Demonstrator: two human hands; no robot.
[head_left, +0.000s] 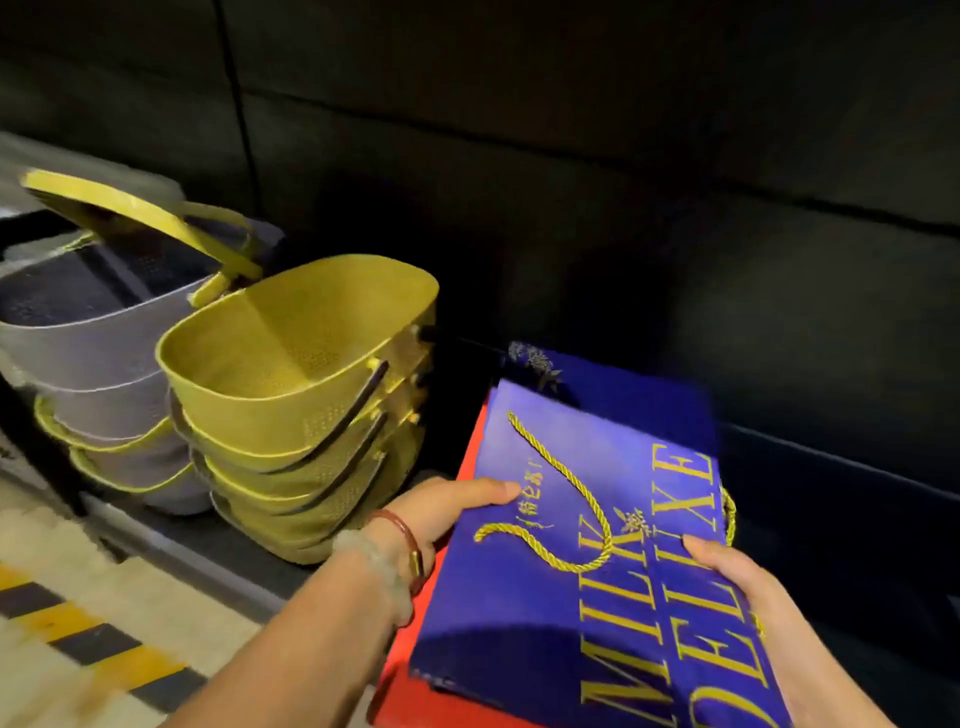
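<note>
Dark panelled wall (571, 156) fills the back & right of the view. Pale floor w/ yellow-black hazard stripe (104, 649) at lower left.

Stack of yellow perforated plastic baskets (291, 395) at centre-left, nested, tilted a bit to the right, dark handles folded down along the sides. Just behind it, to the left, a stack of grey plastic baskets w/ yellow rims (88, 353); top one has its yellow handle raised.

Flat blue paper gift bags w/ gold lettering (597, 597) lie right of the yellow stack, near but apart. Seems to be more than one, stacked & slightly offset; exact count unclear. They rest on a flat red box or bag (415, 649), which shows only along the left edge.

Left hand (441, 512) grips the left edge of the top blue bag, thumb on top, fingers hidden below. Right hand (737, 577) holds the right edge the same way, thumb on top.

Gold twisted cord handle (566, 483) lies looped across the bag's face btwn both hands. Thin red bracelet (400, 525) & pale bead bracelet (374, 561) on the left wrist.
</note>
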